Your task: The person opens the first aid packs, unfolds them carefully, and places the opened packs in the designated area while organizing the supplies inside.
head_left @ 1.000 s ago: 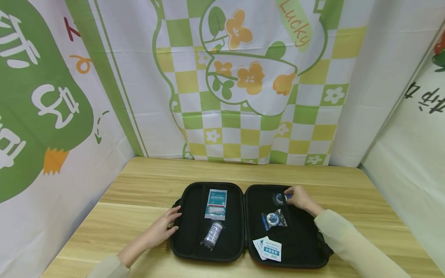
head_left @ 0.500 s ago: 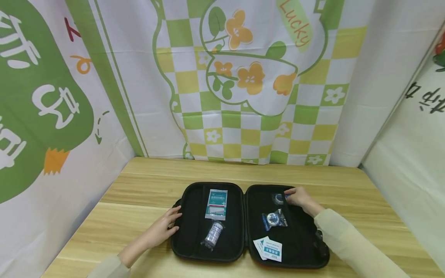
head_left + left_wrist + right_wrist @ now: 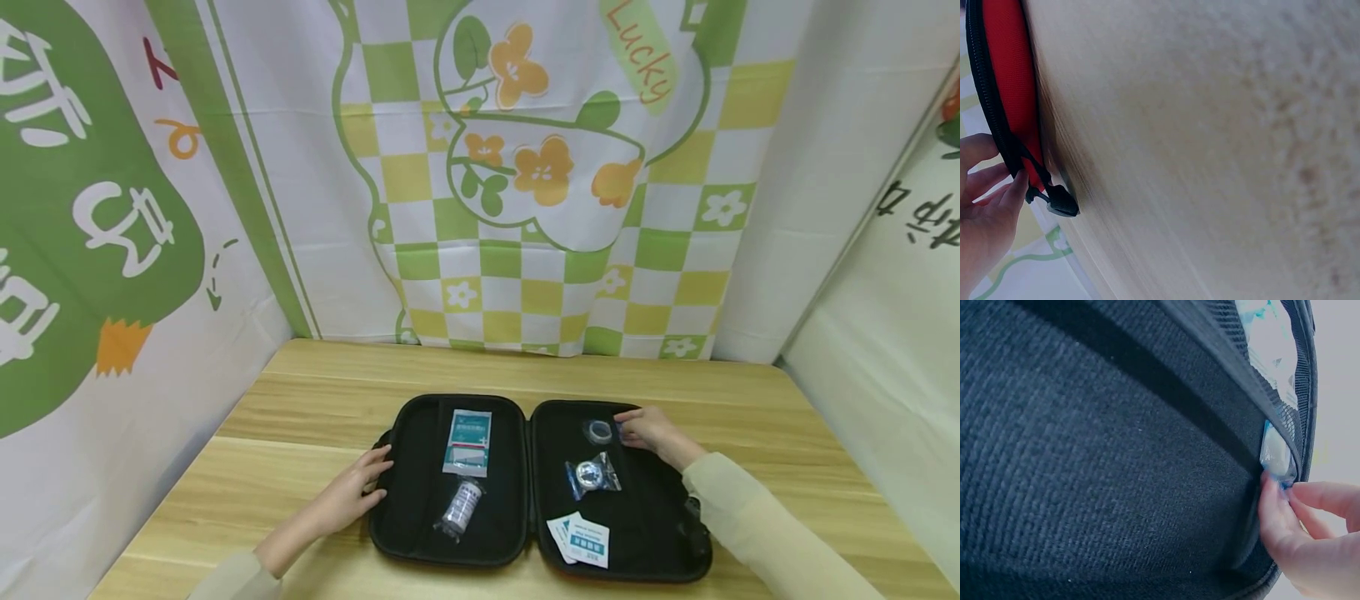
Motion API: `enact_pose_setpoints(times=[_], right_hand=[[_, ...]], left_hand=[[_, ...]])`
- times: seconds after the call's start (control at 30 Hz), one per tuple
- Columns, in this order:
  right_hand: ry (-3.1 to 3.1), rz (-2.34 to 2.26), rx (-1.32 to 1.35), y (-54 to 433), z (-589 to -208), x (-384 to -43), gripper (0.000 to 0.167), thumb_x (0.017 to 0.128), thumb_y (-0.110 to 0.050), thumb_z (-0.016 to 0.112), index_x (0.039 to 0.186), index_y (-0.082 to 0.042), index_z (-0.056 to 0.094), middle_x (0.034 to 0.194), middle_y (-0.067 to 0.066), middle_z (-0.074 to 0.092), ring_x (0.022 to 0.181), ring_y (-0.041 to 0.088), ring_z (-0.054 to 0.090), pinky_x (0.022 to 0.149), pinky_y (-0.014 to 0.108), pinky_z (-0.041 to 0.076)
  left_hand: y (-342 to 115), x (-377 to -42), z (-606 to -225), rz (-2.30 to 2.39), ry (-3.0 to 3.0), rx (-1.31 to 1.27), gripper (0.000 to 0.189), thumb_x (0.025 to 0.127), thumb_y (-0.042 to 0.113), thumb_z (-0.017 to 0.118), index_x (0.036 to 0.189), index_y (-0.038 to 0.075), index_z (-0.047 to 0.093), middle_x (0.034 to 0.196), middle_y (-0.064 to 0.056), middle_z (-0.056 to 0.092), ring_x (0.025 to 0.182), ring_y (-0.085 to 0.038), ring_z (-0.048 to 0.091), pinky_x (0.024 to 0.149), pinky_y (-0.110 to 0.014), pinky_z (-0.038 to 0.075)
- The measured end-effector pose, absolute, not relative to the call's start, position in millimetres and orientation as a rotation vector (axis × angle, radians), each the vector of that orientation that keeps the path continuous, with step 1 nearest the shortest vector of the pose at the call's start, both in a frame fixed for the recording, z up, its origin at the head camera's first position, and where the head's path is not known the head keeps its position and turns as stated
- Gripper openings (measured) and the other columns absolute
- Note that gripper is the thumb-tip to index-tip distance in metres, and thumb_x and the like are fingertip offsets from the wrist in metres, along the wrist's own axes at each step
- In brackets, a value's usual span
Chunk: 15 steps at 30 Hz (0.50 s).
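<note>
A first-aid case lies open flat on the table, with a black lining (image 3: 495, 517) and a red outer shell (image 3: 1010, 69). My left hand (image 3: 348, 496) rests its extended fingers on the case's left rim, beside a black buckle (image 3: 1062, 201). At the far edge of the right half, my right hand (image 3: 651, 433) pinches the blue end of a clear-wrapped roll of tape (image 3: 599, 431). In the right wrist view this wrapped roll (image 3: 1276, 450) is partly tucked behind the mesh pocket's edge (image 3: 1244, 381), and my fingertips cover its near end.
The left half holds a teal-and-white packet (image 3: 467, 442) and a wrapped bandage roll (image 3: 460, 508). Another wrapped roll (image 3: 590, 475) and several white pad sachets (image 3: 581, 539) lie in the right half. Curtains (image 3: 525, 292) hang behind the wooden table (image 3: 337, 367).
My right hand has shifted slightly right and down while pinching the wrapped roll, whose ring now shows more plainly. The right half's outer edge moved a little inward. My left hand has stayed put.
</note>
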State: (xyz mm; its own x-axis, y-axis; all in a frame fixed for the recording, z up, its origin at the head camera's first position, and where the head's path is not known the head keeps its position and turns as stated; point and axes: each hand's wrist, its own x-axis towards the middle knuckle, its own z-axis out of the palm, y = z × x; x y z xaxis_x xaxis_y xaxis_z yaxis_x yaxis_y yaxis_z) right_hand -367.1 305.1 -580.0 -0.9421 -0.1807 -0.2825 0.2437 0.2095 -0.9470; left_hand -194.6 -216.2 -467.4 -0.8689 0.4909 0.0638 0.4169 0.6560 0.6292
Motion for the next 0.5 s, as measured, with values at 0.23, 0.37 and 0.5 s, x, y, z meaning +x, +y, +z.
enact_pose_setpoints(times=[0.23,0.37,0.5], right_hand=[[2.076,-1.841,-0.001,296,-569,-354,0.037,0.081,0.009,0.053,0.118,0.01,0.05,0.092,0.02,0.063,0.08,0.022,0.062,0.073,0.039,0.051],[2.029,-1.863,0.047,312,-613,-381,0.051,0.073,0.002,0.067,0.12,0.008,0.047,0.088,0.016,0.066,0.077,0.021,0.063,0.069,0.037,0.052],[1.99,-1.861,0.061,328,-655,-409,0.063,0.064,-0.004,0.076,0.119,0.006,0.047,0.085,0.009,0.067,0.074,0.017,0.064,0.064,0.035,0.053]], left_hand=[[-217,-194,-467,1.006,2.751,0.774,0.041,0.084,-0.002,0.054,0.12,-0.018,0.041,0.135,-0.031,0.024,0.114,-0.043,0.041,0.083,-0.039,0.046],[-216,-194,-466,1.012,2.743,0.772,0.041,0.084,-0.002,0.053,0.12,-0.019,0.041,0.136,-0.031,0.024,0.115,-0.043,0.04,0.084,-0.04,0.045],[-215,-194,-465,1.02,2.738,0.767,0.041,0.085,-0.002,0.053,0.12,-0.018,0.04,0.136,-0.03,0.024,0.115,-0.043,0.04,0.084,-0.04,0.045]])
